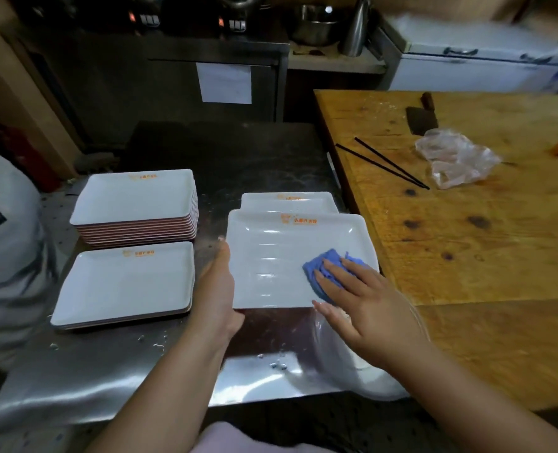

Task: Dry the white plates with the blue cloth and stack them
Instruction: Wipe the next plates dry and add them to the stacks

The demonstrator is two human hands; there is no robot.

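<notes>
At the far left edge sits a pale plastic sack (pixel 6 256), its contents not visible. Beside it, on the wet steel tabletop (pixel 107 371), stand two piles of rectangular white plates with orange print on the far rim. The far pile (pixel 137 204) is tall, many plates nested one inside another, the top one bare. The near pile (pixel 124 286) is low, only a few plates, its top plate also bare. The two piles lie just apart, one behind the other.

The left hand (pixel 217 289) grips the left edge of a single white plate (pixel 271 256), thumb on the rim and fingers hidden beneath, holding it raised and tilted over the tabletop. The dish of this plate holds nothing but the blue cloth (pixel 323 273), bunched at its right part. The right hand (pixel 359 305) lies with fingers spread flat on the cloth, pressing it to the plate rather than closing around it. Behind the held plate, another white plate (pixel 287 201) lies on the tabletop, mostly covered by it.

To the right is a wooden tabletop (pixel 483 240), which carries a pair of black chopsticks (pixel 385 165), a dark cleaver (pixel 421 116) and a crumpled clear plastic bag (pixel 457 161) holding something pale pink. At the back, a metal pot (pixel 313 24) and a steel bottle (pixel 356 27) stand on a shelf.
</notes>
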